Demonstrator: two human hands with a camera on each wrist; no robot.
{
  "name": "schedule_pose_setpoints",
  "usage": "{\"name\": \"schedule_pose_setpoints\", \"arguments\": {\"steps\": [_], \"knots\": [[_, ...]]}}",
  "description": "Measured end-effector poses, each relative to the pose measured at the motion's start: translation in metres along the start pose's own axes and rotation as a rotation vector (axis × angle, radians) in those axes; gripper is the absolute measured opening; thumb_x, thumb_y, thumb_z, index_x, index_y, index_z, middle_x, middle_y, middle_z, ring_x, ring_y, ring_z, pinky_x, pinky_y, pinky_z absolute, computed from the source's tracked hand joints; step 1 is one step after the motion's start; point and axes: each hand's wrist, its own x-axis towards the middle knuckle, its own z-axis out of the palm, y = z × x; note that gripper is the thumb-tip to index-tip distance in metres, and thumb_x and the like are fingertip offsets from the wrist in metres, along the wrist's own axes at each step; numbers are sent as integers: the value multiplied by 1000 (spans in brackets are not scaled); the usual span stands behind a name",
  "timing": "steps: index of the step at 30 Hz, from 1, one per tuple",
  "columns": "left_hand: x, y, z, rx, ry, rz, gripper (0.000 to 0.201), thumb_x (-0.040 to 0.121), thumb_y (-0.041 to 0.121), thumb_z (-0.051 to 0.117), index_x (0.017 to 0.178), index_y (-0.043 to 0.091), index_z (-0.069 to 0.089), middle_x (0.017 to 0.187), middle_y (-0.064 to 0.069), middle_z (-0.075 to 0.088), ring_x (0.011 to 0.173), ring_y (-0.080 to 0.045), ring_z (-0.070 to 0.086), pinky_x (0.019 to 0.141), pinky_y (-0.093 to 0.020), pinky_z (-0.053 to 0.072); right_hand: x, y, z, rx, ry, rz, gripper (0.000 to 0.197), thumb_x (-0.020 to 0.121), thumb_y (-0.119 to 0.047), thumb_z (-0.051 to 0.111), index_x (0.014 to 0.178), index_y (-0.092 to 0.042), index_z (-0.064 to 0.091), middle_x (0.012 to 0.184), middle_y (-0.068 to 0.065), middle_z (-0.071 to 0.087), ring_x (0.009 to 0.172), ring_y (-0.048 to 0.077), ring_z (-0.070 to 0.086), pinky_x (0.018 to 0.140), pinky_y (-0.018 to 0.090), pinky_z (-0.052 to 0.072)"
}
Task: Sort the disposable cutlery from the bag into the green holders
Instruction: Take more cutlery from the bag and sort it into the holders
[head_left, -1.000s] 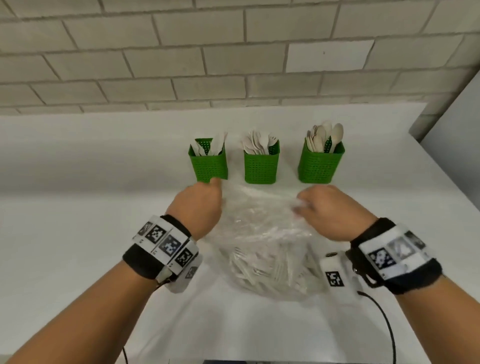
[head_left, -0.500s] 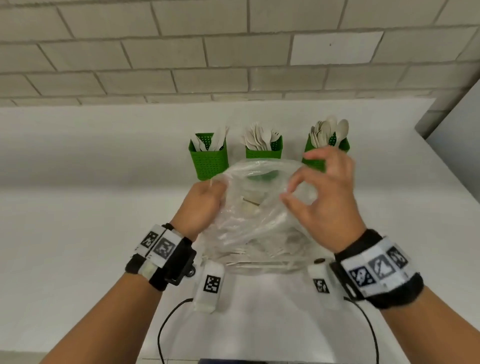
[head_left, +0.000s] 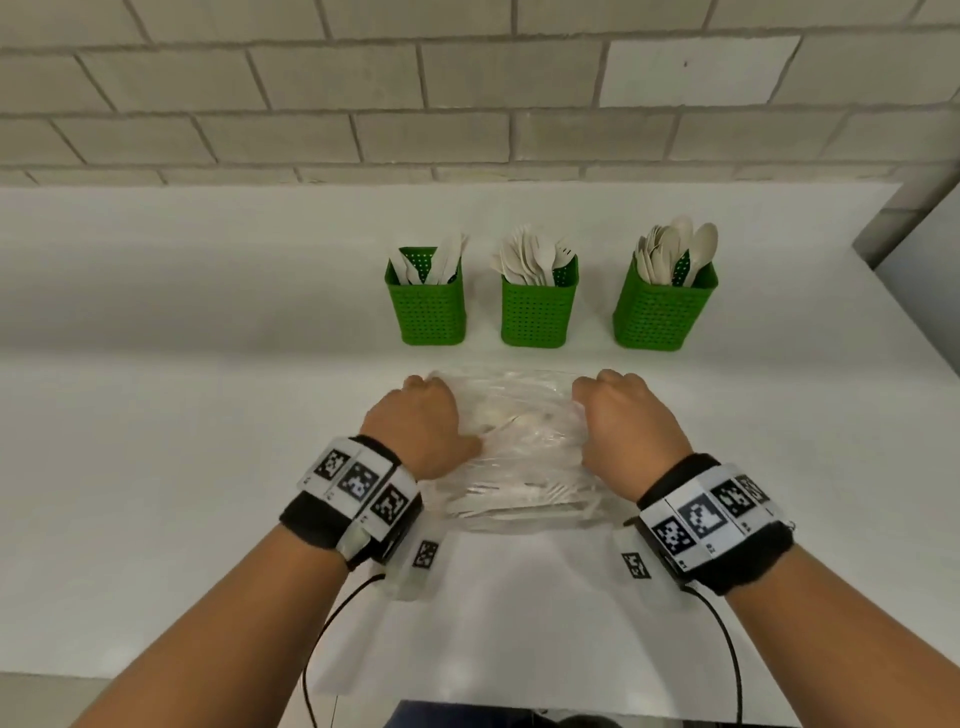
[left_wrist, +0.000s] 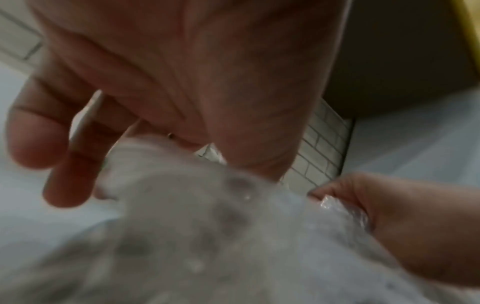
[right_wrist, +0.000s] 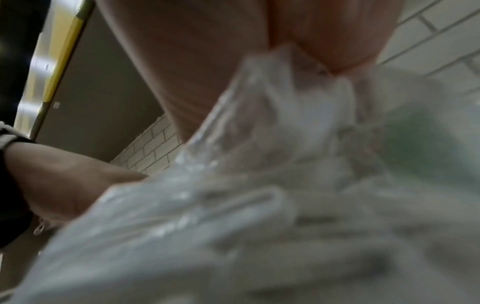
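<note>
A clear plastic bag (head_left: 519, 457) of pale disposable cutlery lies on the white table (head_left: 182, 467) in front of me. My left hand (head_left: 415, 415) grips the bag's left edge and my right hand (head_left: 623, 421) grips its right edge, fingers curled into the plastic. Behind the bag stand three green holders: the left holder (head_left: 428, 312) with knives, the middle holder (head_left: 538, 314) with forks, the right holder (head_left: 662, 314) with spoons. In the blurred wrist views, the bag (left_wrist: 207, 236) fills the lower frame under my left hand's fingers (left_wrist: 67, 164), and crumpled plastic (right_wrist: 259, 185) bunches in my right palm.
A pale brick wall (head_left: 467, 93) rises behind the table. A grey panel (head_left: 924, 234) stands at the far right. The table's near edge (head_left: 156, 675) runs just below my forearms, and cables hang from both wrist cameras.
Both hands have come down with the bag, which was lifted half a second ago. My right hand, raised with spread fingers at the bag's mouth, now grips the bag's right side low on the table.
</note>
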Motion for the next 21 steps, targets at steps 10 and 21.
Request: {"name": "schedule_pose_setpoints", "arguments": {"steps": [10, 21], "knots": [[-6, 18, -19, -990, 376, 139, 46, 83, 41, 67, 55, 14, 41, 50, 6, 39, 49, -12, 37, 54, -26, 33, 2, 20, -28, 1632, 299, 220, 41, 57, -17, 88, 76, -12, 52, 80, 8, 51, 77, 24, 54, 85, 40, 49], [-10, 24, -14, -25, 49, 112, 74, 70, 42, 81, 116, 14, 31, 103, -5, 46, 93, -32, 59, 68, -38, 41, -14, -8, -5, 40, 346, -195, 49, 61, 1, 54, 88, -37, 68, 140, 13, 42, 139, 35, 20, 113, 54, 7]]}}
